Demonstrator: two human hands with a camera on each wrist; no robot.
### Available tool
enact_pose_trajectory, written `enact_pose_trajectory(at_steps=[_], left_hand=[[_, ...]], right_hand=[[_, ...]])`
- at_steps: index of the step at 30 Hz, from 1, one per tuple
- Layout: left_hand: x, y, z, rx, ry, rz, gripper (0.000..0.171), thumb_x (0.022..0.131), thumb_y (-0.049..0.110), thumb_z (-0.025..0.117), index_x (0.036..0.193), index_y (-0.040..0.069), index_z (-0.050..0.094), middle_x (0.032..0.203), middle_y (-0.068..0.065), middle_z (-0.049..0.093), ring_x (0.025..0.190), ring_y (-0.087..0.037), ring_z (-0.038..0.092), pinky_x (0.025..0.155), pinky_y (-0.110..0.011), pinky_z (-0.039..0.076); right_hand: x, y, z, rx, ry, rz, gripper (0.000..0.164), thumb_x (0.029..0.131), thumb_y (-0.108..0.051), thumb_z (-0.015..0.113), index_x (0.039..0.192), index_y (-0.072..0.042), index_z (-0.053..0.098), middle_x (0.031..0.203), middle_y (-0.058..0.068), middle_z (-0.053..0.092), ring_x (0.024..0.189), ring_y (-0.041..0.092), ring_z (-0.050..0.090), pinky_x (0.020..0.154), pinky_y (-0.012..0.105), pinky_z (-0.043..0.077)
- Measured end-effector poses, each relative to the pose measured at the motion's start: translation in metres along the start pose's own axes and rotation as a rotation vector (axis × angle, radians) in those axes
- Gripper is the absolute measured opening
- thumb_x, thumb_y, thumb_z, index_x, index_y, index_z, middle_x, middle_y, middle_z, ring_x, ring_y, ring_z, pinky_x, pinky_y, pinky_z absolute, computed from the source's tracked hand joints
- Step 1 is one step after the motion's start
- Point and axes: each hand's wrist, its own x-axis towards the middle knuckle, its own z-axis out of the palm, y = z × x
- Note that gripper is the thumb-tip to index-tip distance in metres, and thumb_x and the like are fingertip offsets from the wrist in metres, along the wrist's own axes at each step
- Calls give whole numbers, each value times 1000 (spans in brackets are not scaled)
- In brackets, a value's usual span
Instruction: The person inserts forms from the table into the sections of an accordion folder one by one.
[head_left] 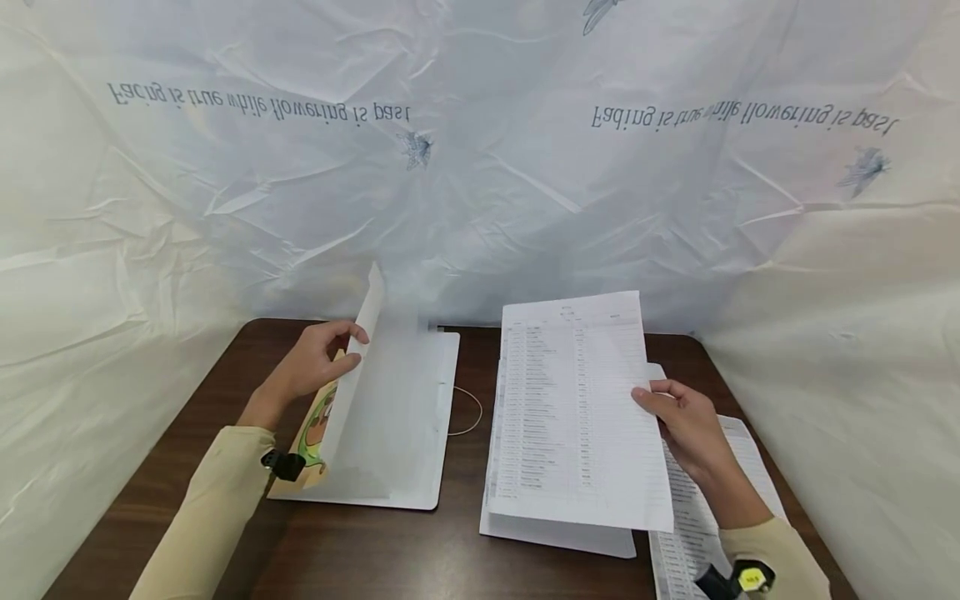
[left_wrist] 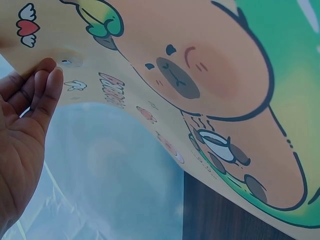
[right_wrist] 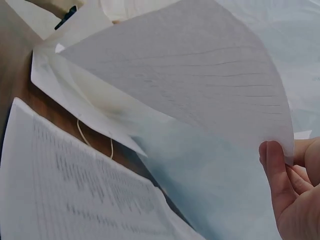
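On the left side of the table lies a folder with a white inside. Its cartoon-printed cover stands raised, and my left hand pinches the cover's edge between thumb and fingers. A cord loop sticks out from the folder's right edge. My right hand pinches the right edge of a printed sheet, which is lifted and bends in the right wrist view. Beneath that sheet are more papers, partly hidden by it.
Another group of printed papers lies at the right, partly under my right forearm. The dark brown table has white sheeting printed with upside-down text behind it and at both sides.
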Motion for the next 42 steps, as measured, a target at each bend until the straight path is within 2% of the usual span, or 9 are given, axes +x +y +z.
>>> enact_pose_trajectory(at_steps=[5,12,16,19,24,32,42], left_hand=[[-1,0,0,5,1,-6,18,91,6,65,108,11,68,77,2,53,60,-13,40,61,-30,38],[-1,0,1,6,3,18,18,91,5,65,109,6,69,84,3,58,66,-10,44,64,-27,39],[-1,2,1,5,-7,-5,18,92,6,65,110,7,69,87,3,59,68,-10,45,64,-27,40],[-2,3,1,10,-12,-16,19,92,7,65,110,6,68,90,1,62,71,-11,47,65,-29,41],[-2,0,2,22,-3,6,18,92,7,65,109,6,68,97,-3,66,75,-11,49,67,-29,43],[-1,1,2,26,0,1,17,91,7,66,108,7,68,94,0,65,75,-11,50,66,-28,43],[1,3,2,21,1,-22,18,90,7,66,108,5,69,91,-1,63,74,-13,50,63,-27,42]], right_hand=[[8,-9,19,49,1,-18,43,97,-23,72,123,6,53,88,-7,75,76,12,72,65,32,59],[16,-20,44,120,-17,-26,39,96,-18,72,122,6,55,88,-5,75,76,13,72,67,31,59],[19,-27,56,161,-42,-47,38,97,-17,71,121,6,55,88,-5,75,77,12,72,68,30,58],[22,-31,66,179,-47,-54,36,97,-16,71,120,6,54,88,-5,73,77,11,71,68,29,58],[28,-39,87,215,-45,-57,33,96,-12,71,119,6,55,89,-3,73,78,11,71,67,28,58],[36,-48,116,262,-61,-72,35,96,-10,71,123,7,57,92,-1,73,82,13,71,71,28,57],[47,-51,143,314,-55,-73,29,95,-9,71,118,5,61,89,0,72,75,9,68,64,22,53]])
